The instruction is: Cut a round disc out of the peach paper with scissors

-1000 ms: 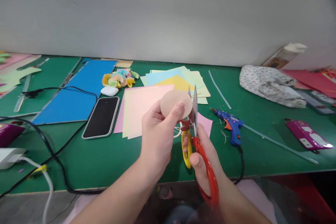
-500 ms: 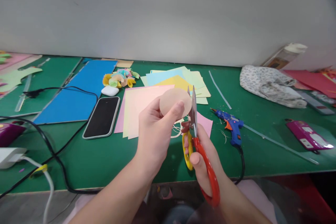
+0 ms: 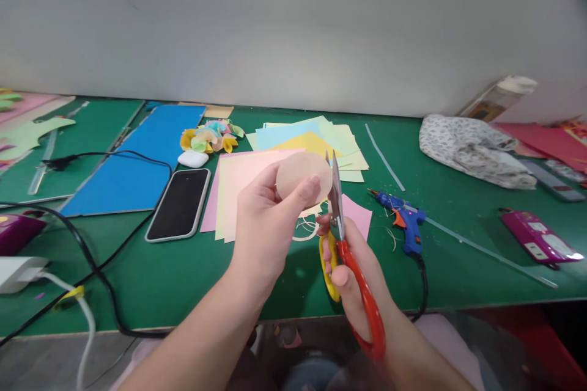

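My left hand (image 3: 266, 220) pinches a round beige paper disc (image 3: 300, 172) between thumb and fingers, held up above the green table (image 3: 183, 275). My right hand (image 3: 355, 272) grips scissors (image 3: 342, 238) with one red and one yellow handle. Their blades point upward and touch the disc's right edge. Thin curled paper trimmings (image 3: 306, 229) lie on the table just below the disc. Under both hands lies a stack of pastel paper sheets (image 3: 238, 186).
A black phone (image 3: 180, 203) and a white earbud case (image 3: 191, 159) lie left of the sheets. Behind them are paper flowers (image 3: 208, 135) and a blue board (image 3: 137, 156). A blue glue gun (image 3: 403, 220) lies to the right, cables (image 3: 98, 275) to the left, crumpled cloth (image 3: 472, 149) far right.
The disc and my left hand shifted slightly left and turned a little against the scissor blades. The scissors stayed almost in place.
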Demonstrator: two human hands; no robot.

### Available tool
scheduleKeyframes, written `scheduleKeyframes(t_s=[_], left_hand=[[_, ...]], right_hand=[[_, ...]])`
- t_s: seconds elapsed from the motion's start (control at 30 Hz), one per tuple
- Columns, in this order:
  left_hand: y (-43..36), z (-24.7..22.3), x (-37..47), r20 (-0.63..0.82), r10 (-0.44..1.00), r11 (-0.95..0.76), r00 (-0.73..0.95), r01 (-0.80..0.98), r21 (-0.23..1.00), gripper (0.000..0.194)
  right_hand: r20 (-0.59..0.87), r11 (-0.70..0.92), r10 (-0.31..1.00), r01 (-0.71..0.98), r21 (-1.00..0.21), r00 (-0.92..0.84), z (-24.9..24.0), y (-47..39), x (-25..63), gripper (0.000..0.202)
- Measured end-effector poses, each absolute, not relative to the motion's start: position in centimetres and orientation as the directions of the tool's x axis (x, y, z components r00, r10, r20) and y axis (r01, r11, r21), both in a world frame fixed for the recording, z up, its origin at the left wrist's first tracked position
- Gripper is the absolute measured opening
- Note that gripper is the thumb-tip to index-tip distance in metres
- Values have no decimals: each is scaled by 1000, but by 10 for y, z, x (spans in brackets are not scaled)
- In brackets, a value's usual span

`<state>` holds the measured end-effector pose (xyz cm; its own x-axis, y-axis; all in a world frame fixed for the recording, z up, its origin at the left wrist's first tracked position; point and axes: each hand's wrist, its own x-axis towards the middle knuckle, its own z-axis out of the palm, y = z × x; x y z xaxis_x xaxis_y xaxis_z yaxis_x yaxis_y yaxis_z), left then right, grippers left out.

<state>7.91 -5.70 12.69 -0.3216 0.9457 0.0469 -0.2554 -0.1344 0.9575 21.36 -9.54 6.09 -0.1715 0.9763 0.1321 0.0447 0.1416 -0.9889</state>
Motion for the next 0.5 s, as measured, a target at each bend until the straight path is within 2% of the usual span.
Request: scheduleKeyframes(t_s=[0.5], left_hand=[[-53, 134, 71, 17, 954, -103, -298, -275, 956, 33]], right_hand=[[107, 121, 981, 77, -990, -165, 62, -96, 214, 91]])
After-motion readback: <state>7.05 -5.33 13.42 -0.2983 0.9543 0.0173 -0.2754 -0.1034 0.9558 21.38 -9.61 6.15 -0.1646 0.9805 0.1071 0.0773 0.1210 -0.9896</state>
